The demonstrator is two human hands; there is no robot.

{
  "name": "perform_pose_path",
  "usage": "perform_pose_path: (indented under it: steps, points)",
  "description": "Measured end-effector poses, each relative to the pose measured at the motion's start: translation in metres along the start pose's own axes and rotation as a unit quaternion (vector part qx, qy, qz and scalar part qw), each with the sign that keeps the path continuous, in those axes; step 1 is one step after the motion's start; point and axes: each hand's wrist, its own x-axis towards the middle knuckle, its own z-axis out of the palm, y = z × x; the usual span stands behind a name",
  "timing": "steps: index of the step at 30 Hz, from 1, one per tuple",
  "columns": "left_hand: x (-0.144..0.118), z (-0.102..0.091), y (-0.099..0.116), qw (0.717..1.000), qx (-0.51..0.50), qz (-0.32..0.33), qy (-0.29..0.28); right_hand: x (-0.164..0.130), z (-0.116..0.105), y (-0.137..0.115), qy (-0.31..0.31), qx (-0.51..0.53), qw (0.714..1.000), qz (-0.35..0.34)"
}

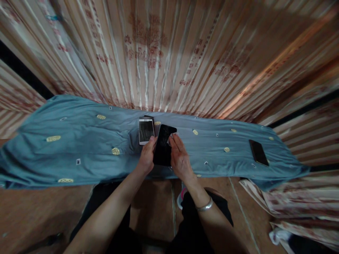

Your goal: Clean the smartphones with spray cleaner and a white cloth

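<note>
Both forearms are reaching forward from the bottom of the view, a silver bracelet (204, 206) sitting on the right wrist, with brown floor tiles (31, 215) lying below them. Ahead, a bench draped in a blue-grey cloth (79, 141) with small yellow motifs is stretching across the view, and a pleated, peach-coloured patterned curtain (159, 53) is hanging behind it and filling the background. Three phones are showing: a black phone (162, 148) held up at the centre, a white-framed phone (146, 131) lying on the cloth just left of it, and a dark phone (258, 152) lying well apart near the right end of the cloth. The left hand (147, 157) is gripping the black phone's left edge, fingers closed on it. The right hand (179, 157) is touching its right side, fingers extended and pressing a small pale piece (172, 137) against the upper screen.
</note>
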Motion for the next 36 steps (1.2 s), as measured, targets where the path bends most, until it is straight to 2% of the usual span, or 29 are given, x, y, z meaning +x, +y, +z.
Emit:
perform_pose_path:
  steps: [8, 18, 32, 36]
  points:
    - [0.004, 0.005, -0.003, 1.000, -0.007, 0.013, -0.010, 0.004, -0.006, 0.000, 0.000, 0.003, 0.999, 0.033]
    - [0.018, 0.001, 0.000, 0.999, -0.005, 0.044, 0.010, -0.001, -0.004, -0.008, -0.029, -0.006, 1.000, 0.002]
    - [0.016, 0.003, -0.006, 1.000, 0.003, 0.028, -0.004, 0.001, 0.000, -0.015, -0.037, -0.005, 0.999, -0.033]
    - [0.015, 0.006, -0.007, 0.999, 0.013, 0.030, 0.022, 0.003, 0.001, -0.017, -0.039, -0.001, 0.998, -0.042]
